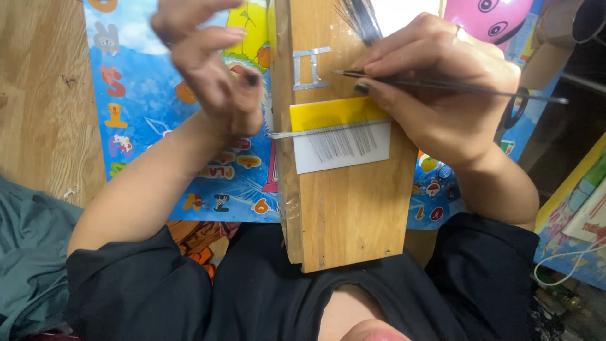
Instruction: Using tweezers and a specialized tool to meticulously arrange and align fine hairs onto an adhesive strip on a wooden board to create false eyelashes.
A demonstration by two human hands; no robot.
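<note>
Far left, bare wooden floor, and a grey-green cloth at the lower edge. A colourful cartoon play mat covers the surface next, lying under the work. The left hand hangs raised above the mat, motion-blurred, fingers loosely curled and apart, gripping nothing and touching nothing that shows. Centre: a wooden block stands with its near end against the person's black shirt, likely braced there so it stays steady. Across its top face sits a yellow strip with a white card directly below it, and a thin metal bar laid crosswise where the two meet. Fine dark fibres lie side by side on the white card, which probably makes each strand easy to see. A loose bundle of dark fibres fans out at the top of the block. The right hand rests on the block's right edge, fingers closed on slim metal tweezers, the tips pointing left just above the yellow strip. Far right, a pink balloon and scissor handles behind the hand.
</note>
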